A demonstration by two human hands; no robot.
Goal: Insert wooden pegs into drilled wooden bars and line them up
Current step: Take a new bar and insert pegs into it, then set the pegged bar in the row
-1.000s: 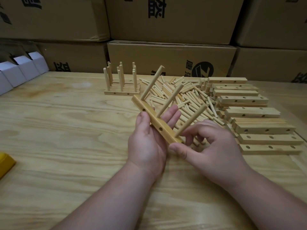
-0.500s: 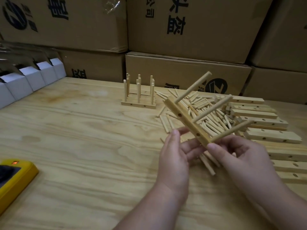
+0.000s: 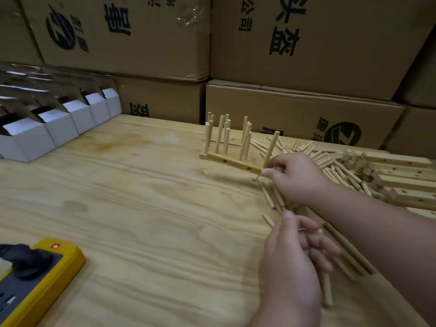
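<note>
Stacked cardboard boxes (image 3: 306, 43) wall off the back of a pale wooden table (image 3: 141, 208). White cartons (image 3: 59, 128) sit upper left, a yellow power strip (image 3: 35, 279) lower left. At centre the right hand (image 3: 295, 175) pinches the near end of a pegged bar (image 3: 231, 161) beside finished ones. Loose pegs (image 3: 330, 159) and drilled bars (image 3: 405, 180) spread right — partly hidden by the forearm. The left hand (image 3: 292, 253), blurred, has loosely curled fingers — any grip is unclear.

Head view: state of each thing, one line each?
Right hand: pinches the end of the pegged bar.
Pegged bar: three pegs upright, set in front of finished bars.
Left hand: fingers loosely curled, holding nothing visible.
Loose pegs: piled flat.
Power strip: red light on.
</note>
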